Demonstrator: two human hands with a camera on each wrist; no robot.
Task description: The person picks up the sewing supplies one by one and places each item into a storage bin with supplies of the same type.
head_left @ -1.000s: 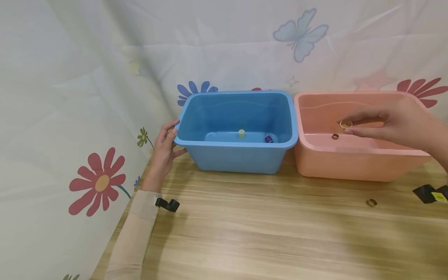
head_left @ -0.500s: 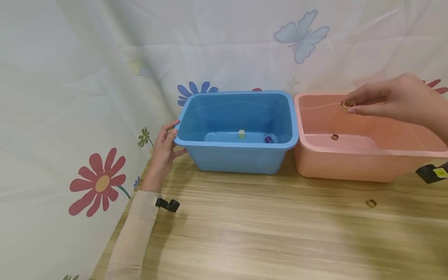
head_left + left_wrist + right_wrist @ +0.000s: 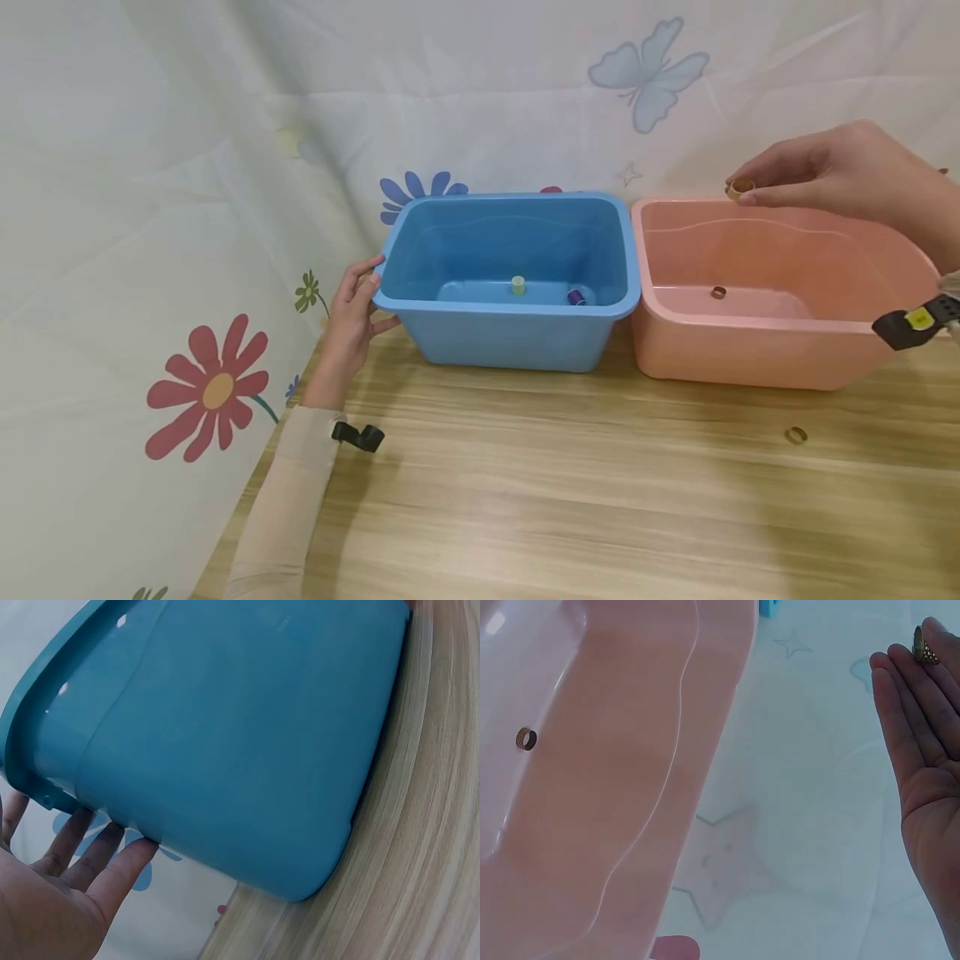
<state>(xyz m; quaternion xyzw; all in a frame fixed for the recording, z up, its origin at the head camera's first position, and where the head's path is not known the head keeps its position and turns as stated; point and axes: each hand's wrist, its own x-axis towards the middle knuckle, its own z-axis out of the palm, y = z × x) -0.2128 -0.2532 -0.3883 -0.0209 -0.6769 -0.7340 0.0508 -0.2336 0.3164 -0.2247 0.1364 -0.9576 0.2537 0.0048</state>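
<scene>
My right hand (image 3: 847,171) pinches a brass ring thimble (image 3: 738,190) between thumb and fingertips, above the back rim of the pink bin (image 3: 750,358). Dimples show on the thimble's side in the right wrist view. A second ring thimble (image 3: 526,739) lies on the pink bin's floor. At the left end of the blue bin (image 3: 510,343), my left hand (image 3: 348,321) touches the rim and outer wall. In the left wrist view, its fingers (image 3: 124,866) reach out nearly straight to the wall below the rim.
Inside the blue bin lie a purple thread spool (image 3: 575,297) and a small pale green cylinder (image 3: 518,285). Another brass ring (image 3: 796,435) is on the wooden table (image 3: 540,492) before the pink bin. A patterned curtain (image 3: 510,125) hangs close behind both bins.
My right hand has risen with the ring thimble from inside the pink bin's opening to above its back rim. The left hand and both bins have stayed put.
</scene>
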